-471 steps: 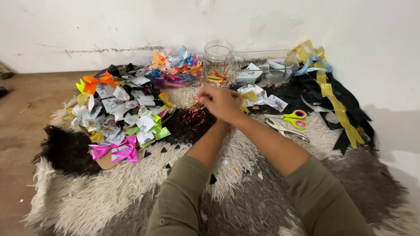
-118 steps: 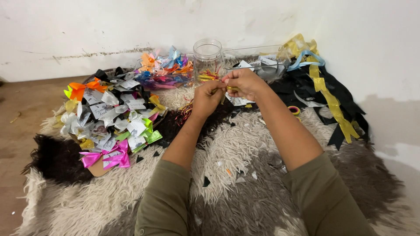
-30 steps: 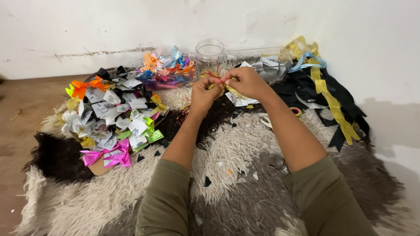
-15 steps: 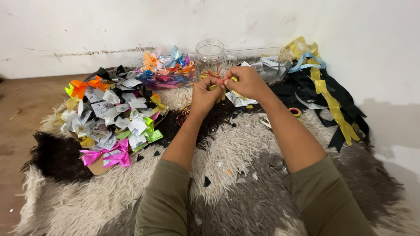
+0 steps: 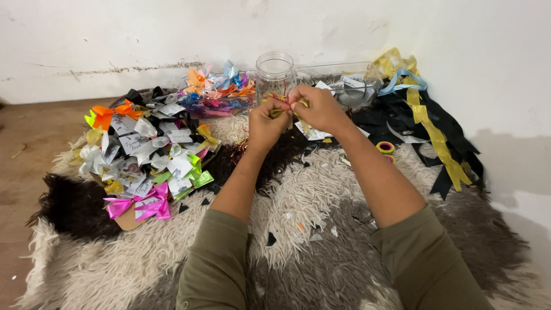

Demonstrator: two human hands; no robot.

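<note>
Two hands meet at upper centre of the frame, left hand (image 5: 265,119) and right hand (image 5: 317,108) both pinched shut on a thin gold ribbon (image 5: 279,105), now raised closer to the glass jar (image 5: 274,73) than seconds ago

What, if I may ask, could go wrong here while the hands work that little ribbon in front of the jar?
1. The left hand and right hand pinch a small ribbon right beside the glass jar; a sideways pull might knock it over.
2. If dropped, the ribbon could vanish into the shaggy rug, already littered with scraps.
3. The right forearm hangs over a tape roll and could sweep it away.
</note>
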